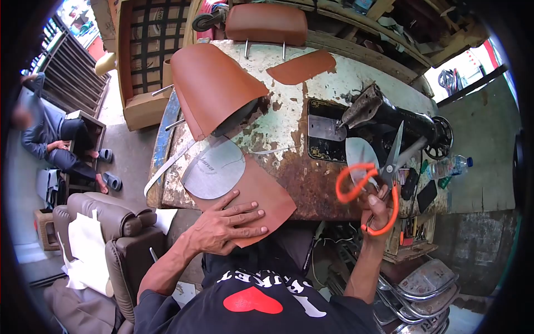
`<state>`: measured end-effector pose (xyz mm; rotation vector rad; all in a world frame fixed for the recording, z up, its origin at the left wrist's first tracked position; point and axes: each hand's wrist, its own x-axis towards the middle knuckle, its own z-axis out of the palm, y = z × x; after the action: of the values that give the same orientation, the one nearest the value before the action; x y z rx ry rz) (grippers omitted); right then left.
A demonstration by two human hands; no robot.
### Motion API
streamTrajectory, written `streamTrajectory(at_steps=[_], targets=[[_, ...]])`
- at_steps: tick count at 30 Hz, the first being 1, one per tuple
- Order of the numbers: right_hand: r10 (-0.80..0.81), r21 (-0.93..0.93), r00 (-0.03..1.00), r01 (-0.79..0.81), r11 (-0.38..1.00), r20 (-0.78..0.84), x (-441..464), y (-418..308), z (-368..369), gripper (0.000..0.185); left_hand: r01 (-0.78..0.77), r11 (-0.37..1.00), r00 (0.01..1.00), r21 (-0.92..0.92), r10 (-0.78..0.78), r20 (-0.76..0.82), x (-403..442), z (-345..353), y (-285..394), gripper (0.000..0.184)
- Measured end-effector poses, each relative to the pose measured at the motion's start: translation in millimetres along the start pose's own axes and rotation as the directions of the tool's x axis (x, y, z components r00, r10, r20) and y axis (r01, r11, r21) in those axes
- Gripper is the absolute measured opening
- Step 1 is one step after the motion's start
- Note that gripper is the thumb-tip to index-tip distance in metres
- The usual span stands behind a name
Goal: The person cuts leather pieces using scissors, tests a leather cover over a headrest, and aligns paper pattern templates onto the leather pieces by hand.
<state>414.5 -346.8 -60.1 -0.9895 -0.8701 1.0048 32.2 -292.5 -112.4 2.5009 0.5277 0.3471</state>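
Note:
My left hand lies flat with its fingers spread on a piece of brown leather at the table's front edge. A rounded grey piece with dark lettering rests partly over that leather, just beyond my fingertips. Raised at the right, my right hand is closed on orange-handled scissors. Their blades point up and away from me, slightly parted. Behind the scissors a second light grey piece lies beside the sewing machine.
A brown headrest with metal rods and a curved brown leather cover stand at the back. A flat leather piece, a tape and a bottle are around. Someone sits at far left.

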Motion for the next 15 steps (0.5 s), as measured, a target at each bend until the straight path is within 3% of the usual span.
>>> streamTrajectory(at_steps=[2, 4, 6, 8, 9, 12, 15], targets=[[0.066, -0.234, 0.994, -0.086, 0.969, -0.092, -5, -9, 5, 0.032, 0.004, 1.0, 1.0, -0.001, -0.004, -0.003, 1, -1, 1, 0.079], [0.188, -0.316, 0.982, -0.187, 0.93, -0.028, -15, -20, 19, 0.026, 0.007, 1.0, 1.0, 0.001, -0.007, -0.005, 1, -2, 0, 0.078], [0.507, -0.299, 0.86, -0.498, 0.814, -0.053, -34, -18, 21, 0.035, -0.007, 1.0, 1.0, 0.005, 0.007, -0.01, -1, 0, 0, 0.076], [0.636, -0.394, 0.771, -0.596, 0.7, -0.035, -60, -6, 16, 0.049, -0.006, 1.0, 1.0, -0.007, 0.006, -0.018, 0, -2, 1, 0.076], [0.685, -0.322, 0.727, -0.659, 0.68, -0.042, -77, 2, 12, 0.058, -0.008, 1.0, 1.0, -0.014, 0.008, -0.025, 2, -3, 1, 0.076], [0.802, -0.251, 0.597, -0.775, 0.579, 0.005, -112, 8, 6, 0.053, -0.001, 0.999, 1.0, -0.04, 0.0, -0.026, 1, -3, 0, 0.075], [0.806, -0.294, 0.584, -0.757, 0.584, 0.097, -127, 7, 5, 0.053, -0.027, 0.998, 0.998, -0.055, 0.024, -0.05, 0, 1, -4, 0.075]])
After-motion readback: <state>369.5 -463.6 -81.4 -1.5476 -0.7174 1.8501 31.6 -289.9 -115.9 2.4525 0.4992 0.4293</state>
